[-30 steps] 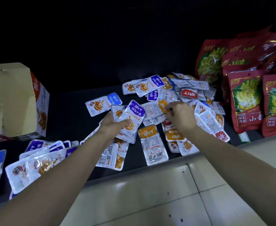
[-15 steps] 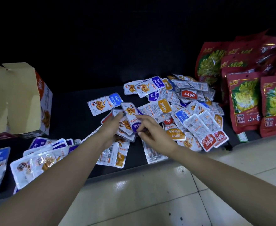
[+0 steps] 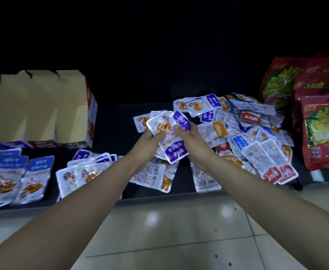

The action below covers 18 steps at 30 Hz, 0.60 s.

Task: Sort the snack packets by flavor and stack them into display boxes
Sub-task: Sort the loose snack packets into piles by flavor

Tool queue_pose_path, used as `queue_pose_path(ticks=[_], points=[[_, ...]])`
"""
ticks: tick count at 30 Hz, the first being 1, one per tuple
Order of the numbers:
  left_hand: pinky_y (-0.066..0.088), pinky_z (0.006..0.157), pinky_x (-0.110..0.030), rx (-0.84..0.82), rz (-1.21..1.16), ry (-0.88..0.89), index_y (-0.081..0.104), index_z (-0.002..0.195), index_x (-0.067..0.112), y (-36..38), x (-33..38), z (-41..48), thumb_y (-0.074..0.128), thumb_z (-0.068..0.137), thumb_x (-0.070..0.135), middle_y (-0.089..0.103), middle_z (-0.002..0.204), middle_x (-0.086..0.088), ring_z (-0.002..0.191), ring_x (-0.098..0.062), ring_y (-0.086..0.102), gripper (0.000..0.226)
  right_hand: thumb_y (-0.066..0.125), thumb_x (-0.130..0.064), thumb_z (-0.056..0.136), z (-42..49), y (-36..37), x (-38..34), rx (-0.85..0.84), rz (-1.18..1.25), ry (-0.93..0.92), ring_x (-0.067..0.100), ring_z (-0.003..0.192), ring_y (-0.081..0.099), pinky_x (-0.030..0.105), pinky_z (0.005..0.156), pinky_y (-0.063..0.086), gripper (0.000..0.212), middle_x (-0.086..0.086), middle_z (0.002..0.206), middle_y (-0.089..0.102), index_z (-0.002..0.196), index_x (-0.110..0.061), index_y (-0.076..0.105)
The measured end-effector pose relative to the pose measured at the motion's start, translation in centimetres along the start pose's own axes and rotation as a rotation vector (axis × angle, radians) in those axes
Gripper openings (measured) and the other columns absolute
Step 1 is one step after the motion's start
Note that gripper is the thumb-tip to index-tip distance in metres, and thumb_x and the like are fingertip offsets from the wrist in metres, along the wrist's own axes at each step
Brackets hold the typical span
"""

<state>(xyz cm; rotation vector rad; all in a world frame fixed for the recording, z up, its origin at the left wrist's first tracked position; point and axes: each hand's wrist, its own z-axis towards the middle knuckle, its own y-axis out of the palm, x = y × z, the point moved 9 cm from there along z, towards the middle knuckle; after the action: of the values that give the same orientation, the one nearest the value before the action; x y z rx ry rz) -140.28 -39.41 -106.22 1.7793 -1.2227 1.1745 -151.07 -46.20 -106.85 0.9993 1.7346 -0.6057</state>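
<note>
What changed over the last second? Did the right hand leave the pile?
Yes. The right hand left the loose pile and swung left to meet the left hand, which kept its hold. Both now grip the bundle of purple packets. The cardboard box, the blue packets at left and the red bags stayed put.
</note>
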Motion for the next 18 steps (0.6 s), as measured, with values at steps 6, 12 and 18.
queue_pose_path(ticks=[6,12,18], points=[[0.048,0.07,-0.018,0.23,0.172,-0.06,0.046,0.109,0.015,-7.8,-0.2,-3.0,0.043,0.097,0.035,0.044,0.119,-0.006,0.096,-0.011,0.055,0.023,0.067,-0.01,0.09,-0.5,8.9,0.2,-0.328,-0.034,0.056,0.018,0.111,0.064,0.039,0.097,0.052,0.087,0.004,0.124,0.064,0.149,-0.026,0.006],[0.041,0.093,-0.032,0.464,0.426,0.066,0.062,0.113,0.016,-17.3,0.0,-7.6,0.039,0.095,0.03,0.053,0.118,-0.003,0.107,-0.014,0.052,0.032,0.069,-0.014,0.088,0.5,14.9,-1.9,-0.436,-0.312,-0.025,0.018,0.102,0.067,0.032,0.082,0.057,0.055,0.006,0.122,0.063,0.133,-0.018,0.038],[0.044,0.093,-0.038,0.794,0.57,0.127,0.06,0.115,0.013,-25.2,-0.9,-12.5,0.038,0.087,0.031,0.056,0.115,-0.01,0.106,-0.025,0.054,0.04,0.065,-0.021,0.089,0.2,21.9,-2.3,-0.695,-0.832,-0.144,0.016,0.084,0.064,0.032,0.07,0.054,0.058,0.009,0.107,0.059,0.132,-0.019,0.026]])
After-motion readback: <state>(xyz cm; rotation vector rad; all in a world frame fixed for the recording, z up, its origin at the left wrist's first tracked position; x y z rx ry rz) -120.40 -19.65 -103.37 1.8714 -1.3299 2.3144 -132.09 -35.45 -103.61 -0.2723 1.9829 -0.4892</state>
